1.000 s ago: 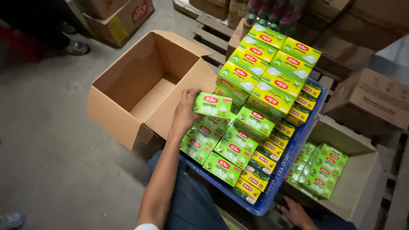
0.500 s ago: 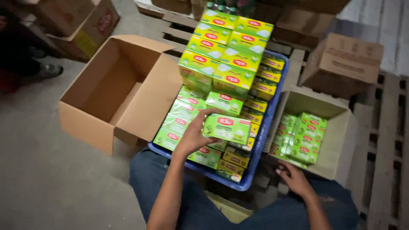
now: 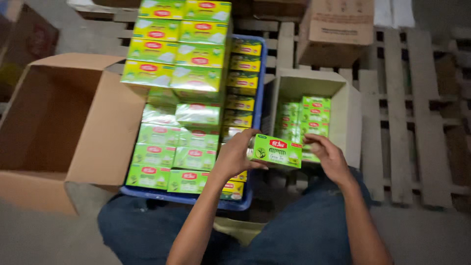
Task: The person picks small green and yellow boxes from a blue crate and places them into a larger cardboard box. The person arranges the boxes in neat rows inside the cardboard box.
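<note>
Holding green box (image 3: 276,150) btwn L hand (image 3: 234,158) & R hand (image 3: 329,158) fingers.

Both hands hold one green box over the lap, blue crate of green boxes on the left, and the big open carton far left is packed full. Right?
Not quite. In the head view the big open carton is empty. The rest holds: left hand and right hand hold one green box; blue crate holds green boxes.

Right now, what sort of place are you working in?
Probably a warehouse or stockroom packing spot: green tea boxes stacked in a blue crate, open cardboard cartons beside it, and wooden pallets on a bare floor.
</note>
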